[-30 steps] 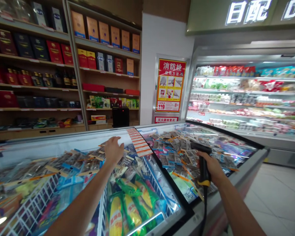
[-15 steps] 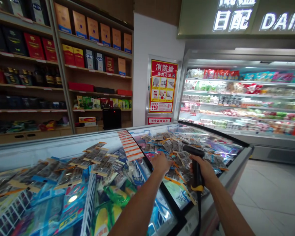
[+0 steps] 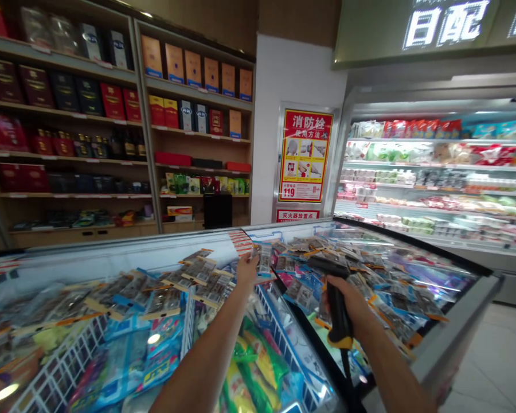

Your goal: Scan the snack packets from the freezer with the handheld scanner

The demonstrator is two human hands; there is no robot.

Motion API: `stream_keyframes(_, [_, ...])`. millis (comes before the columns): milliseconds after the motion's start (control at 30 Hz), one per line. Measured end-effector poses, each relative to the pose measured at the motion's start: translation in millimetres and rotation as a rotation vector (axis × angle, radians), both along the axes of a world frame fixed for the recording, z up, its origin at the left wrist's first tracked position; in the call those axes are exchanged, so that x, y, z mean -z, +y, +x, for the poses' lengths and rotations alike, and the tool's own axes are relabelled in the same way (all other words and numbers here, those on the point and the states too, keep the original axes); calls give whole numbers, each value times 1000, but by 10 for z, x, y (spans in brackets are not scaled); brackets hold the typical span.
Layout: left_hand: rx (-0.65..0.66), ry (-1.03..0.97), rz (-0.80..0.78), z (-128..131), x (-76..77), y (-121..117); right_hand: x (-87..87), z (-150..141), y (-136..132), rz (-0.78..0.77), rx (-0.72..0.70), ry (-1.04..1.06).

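My left hand [image 3: 246, 268] is closed on the edge of a small flat packet [image 3: 264, 259] with a clear front, held up over the freezer's dividing rail. My right hand [image 3: 351, 298] grips the black handle of a barcode scanner [image 3: 336, 301], its head pointing left and its cable hanging down. Beneath the scanner, many similar packets [image 3: 382, 281] lie heaped on the right-hand glass. More packets [image 3: 198, 268] are spread over the left side, above bags of corn [image 3: 247, 355] in a white wire basket [image 3: 270, 310].
The chest freezer's pale frame [image 3: 464, 321] runs along the right. Striped price labels [image 3: 239, 242] stick to its back edge. Behind stand shelves of boxes [image 3: 193, 69], a red fire-hydrant poster [image 3: 303, 155] and a lit chilled display [image 3: 438, 166].
My left hand has moved left from the right-hand heap and now holds a packet up. The scanner stays in my right hand. The view has turned left.
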State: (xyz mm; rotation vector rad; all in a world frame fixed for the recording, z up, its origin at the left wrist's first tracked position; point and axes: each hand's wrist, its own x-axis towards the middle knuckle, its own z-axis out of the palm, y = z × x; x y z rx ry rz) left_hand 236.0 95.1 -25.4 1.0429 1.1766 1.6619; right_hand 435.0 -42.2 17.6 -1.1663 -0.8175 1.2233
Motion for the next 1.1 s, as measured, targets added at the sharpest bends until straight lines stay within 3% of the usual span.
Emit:
stream_keyframes(167, [-133, -157, 78, -544, -68, 41, -6, -647, 25, -57, -190, 36])
stream_keyframes(300, [-121, -239, 110, -697, -60, 107, 49, -927, 31, -28, -276, -47])
stream_keyframes(667, [-107, -352, 41, -681, -94, 138, -1, -983, -110, 7, -345, -93])
stream_keyframes(1100, [-139, -281, 50, -662, -95, 132, -26, -1008, -122, 33, -395, -131])
